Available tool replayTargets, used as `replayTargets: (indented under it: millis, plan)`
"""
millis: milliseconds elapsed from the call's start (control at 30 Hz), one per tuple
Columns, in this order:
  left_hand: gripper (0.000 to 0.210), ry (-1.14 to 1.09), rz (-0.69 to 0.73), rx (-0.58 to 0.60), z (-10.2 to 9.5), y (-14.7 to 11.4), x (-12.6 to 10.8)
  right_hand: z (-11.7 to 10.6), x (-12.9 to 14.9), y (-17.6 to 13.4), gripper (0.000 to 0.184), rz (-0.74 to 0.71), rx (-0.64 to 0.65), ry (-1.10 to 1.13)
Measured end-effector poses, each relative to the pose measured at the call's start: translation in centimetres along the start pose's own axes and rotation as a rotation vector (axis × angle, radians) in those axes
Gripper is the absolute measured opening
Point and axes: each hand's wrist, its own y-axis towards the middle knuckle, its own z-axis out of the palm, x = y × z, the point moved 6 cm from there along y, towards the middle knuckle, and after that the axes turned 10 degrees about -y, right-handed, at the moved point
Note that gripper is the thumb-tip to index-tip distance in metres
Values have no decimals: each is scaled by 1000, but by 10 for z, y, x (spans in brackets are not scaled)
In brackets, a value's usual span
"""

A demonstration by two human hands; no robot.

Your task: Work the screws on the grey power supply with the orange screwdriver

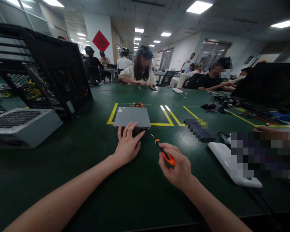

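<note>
The right hand (177, 164) curls round the screwdriver (160, 146), which points away and left at the near right corner of the gray box (131, 116) under the spread fingers of the left hand (127, 141).

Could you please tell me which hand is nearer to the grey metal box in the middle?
Left: the left hand touches the grey metal box; the right hand is apart from it, to its right, holding a screwdriver.

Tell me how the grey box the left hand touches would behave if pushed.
The grey box looks metal, so probably stiff and fairly heavy. Sitting wide and low, it seems unlikely to tip. The thin wires behind it would likely flex.
</note>
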Motion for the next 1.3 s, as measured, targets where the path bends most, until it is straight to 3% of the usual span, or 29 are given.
replayTargets:
  millis: [200, 367, 567, 733, 967, 1133, 1300]
  plan:
    - [46, -16, 6, -15, 0, 0, 0, 3, 7, 3, 20, -51, 79, 36]
    - [46, -31, 19, -14, 0, 0, 0, 3, 2, 3, 27, 74, 70, 119]
    - [47, -22, 11, -2, 0, 0, 1, 3, 5, 4, 14, 15, 132, 98]
    - [43, -20, 24, 8, 1, -1, 0, 2, -3, 1, 26, 134, 86, 219]
    - [43, 4, 48, -5, 2, -1, 0, 0, 5, 4, 7, 38, 123, 70]
    - [43, 16, 45, 2, 3, -1, 0, 1, -4, 0, 25, 187, 56, 133]
    - [42, 14, 40, -13, 3, -1, 0, -3, 5, 2, 18, 57, 71, 61]
